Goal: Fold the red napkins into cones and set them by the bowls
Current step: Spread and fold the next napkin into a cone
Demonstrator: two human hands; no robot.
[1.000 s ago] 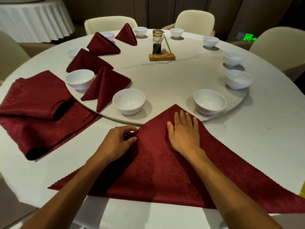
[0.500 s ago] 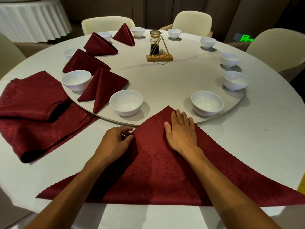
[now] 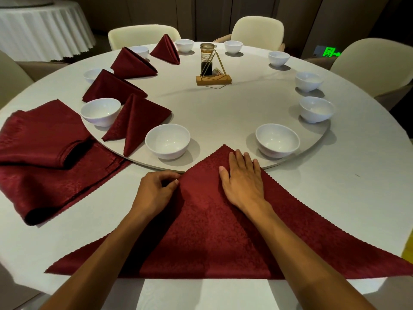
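A round white worktop (image 3: 335,198) carries a raised turntable (image 3: 223,104) ringed with white bowls (image 3: 167,140), four folded cones (image 3: 134,121) at far left. A triangular red napkin (image 3: 212,231) lies near; the right hand (image 3: 242,177) presses it flat, the left hand (image 3: 156,191) pinches its edge. Cream chairs (image 3: 257,27) stand beyond.

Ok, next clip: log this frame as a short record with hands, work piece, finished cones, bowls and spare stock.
left hand: pinches the triangle's left edge
right hand: flat on the triangle near its tip
napkin triangle: lies flat, tip toward the turntable
folded cones: four, left side of turntable
bowls: ten in view
unfolded napkins: stacked at left
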